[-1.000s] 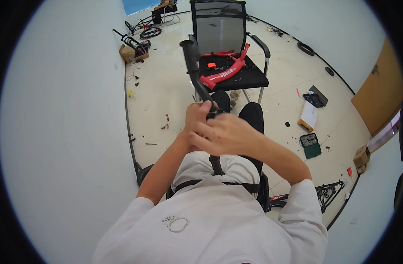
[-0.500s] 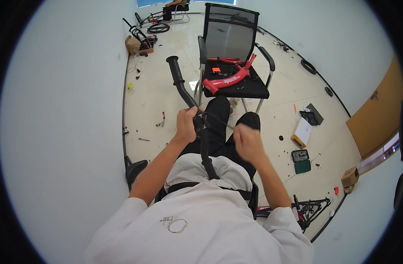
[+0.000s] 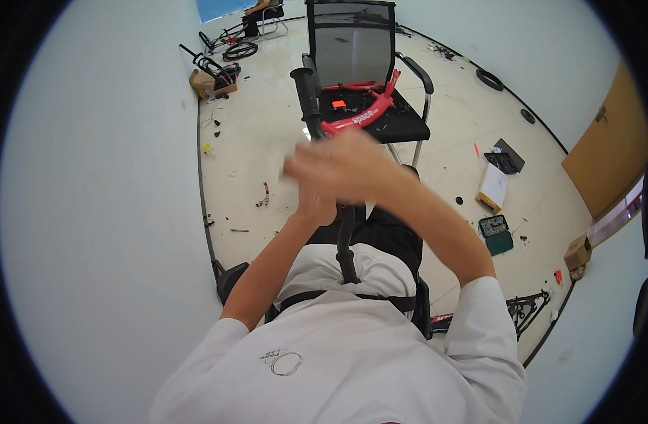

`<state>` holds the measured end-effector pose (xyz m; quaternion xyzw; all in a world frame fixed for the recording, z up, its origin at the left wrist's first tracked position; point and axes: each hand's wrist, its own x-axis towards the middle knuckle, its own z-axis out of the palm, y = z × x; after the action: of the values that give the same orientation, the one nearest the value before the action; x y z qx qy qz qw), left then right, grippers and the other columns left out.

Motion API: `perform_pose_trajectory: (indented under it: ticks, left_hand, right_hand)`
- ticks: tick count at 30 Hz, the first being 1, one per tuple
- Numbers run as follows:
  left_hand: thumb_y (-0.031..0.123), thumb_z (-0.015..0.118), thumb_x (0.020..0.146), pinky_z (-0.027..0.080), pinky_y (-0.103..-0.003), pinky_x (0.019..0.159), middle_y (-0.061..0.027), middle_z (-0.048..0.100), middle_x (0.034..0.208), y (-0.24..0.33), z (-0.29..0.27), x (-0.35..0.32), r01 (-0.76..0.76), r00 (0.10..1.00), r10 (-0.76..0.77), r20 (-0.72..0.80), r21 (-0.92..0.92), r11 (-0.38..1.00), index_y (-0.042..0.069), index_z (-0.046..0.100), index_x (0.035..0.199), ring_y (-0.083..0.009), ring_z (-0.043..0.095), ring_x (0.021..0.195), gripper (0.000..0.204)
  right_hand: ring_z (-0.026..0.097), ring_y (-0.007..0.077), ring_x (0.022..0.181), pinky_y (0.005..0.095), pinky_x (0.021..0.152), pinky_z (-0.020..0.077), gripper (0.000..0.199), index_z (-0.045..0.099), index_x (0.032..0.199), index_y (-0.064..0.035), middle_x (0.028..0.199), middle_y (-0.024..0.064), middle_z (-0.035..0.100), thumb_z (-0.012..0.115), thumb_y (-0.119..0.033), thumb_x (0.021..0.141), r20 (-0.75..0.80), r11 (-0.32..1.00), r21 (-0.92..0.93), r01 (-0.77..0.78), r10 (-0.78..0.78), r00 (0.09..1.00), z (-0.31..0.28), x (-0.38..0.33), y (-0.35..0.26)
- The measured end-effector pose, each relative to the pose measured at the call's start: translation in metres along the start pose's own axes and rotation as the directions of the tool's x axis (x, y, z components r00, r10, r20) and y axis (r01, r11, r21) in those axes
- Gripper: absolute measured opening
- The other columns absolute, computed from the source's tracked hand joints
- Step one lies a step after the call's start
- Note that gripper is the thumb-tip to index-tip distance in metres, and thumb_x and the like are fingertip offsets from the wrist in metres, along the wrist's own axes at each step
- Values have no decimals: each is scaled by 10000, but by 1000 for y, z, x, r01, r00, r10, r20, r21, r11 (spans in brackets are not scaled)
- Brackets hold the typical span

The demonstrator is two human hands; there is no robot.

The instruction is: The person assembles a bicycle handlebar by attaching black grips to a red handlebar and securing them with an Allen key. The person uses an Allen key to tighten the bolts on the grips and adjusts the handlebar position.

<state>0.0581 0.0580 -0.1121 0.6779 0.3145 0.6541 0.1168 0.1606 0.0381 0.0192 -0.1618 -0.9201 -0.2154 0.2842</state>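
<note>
Left hand (image 3: 315, 206) clamped on black handlebar (image 3: 346, 237), right hand (image 3: 351, 166) blurred across it, grip unclear, chair (image 3: 411, 128) edge ahead, wider floor (image 3: 443, 187) at right

Blurred right-hand fingers (image 3: 304, 166) partly hide the handlebar (image 3: 346, 237).

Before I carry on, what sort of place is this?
It looks like a plain room serving as a makeshift bike workshop: a black handlebar is at the person's lap, a red bike frame lies on the chair, and an open green case sits on the floor.
</note>
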Motion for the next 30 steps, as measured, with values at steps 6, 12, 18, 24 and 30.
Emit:
perform_pose_trajectory:
  ticks: [6,12,18,24,30]
  left_hand:
    - [371,383,935,438,-316,548,-91,618,665,7,-36,7,353,890,-323,320,-38,935,-40,633,787,-157,558,548,503]
    - [386,389,978,470,-315,598,-73,615,666,-33,-45,-14,481,874,-441,206,-228,847,-21,630,813,-155,576,591,501]
    - [420,420,978,491,-311,626,-79,647,743,-49,-44,-29,467,884,-438,163,-313,827,-5,635,858,-158,599,649,491]
    - [282,456,948,453,-425,569,-129,608,632,-37,-26,-4,5,975,-7,223,10,1000,30,651,929,-320,601,566,319]
    - [356,465,955,454,-410,616,-144,645,678,-1,-15,15,158,936,-165,312,46,986,-15,683,884,-311,604,622,435]
  right_hand:
    - [568,399,643,433,581,438,174,586,852,21,711,203,594,617,-128,935,-40,840,239,-487,510,859,-1,-45,77]
    - [594,392,575,469,491,431,233,527,785,-24,630,189,575,619,-144,961,-67,753,219,-620,646,760,50,-142,-18]
    - [544,256,431,361,410,426,284,519,747,-43,549,67,531,739,-166,876,-8,821,408,-399,441,898,55,-115,-103]
    - [583,184,506,340,425,429,353,523,717,-81,637,30,552,702,-326,898,48,986,-74,152,-149,988,16,-43,-36]
    - [637,339,640,429,567,499,235,589,811,-39,672,136,621,617,-241,930,7,977,84,-195,195,981,0,11,65]
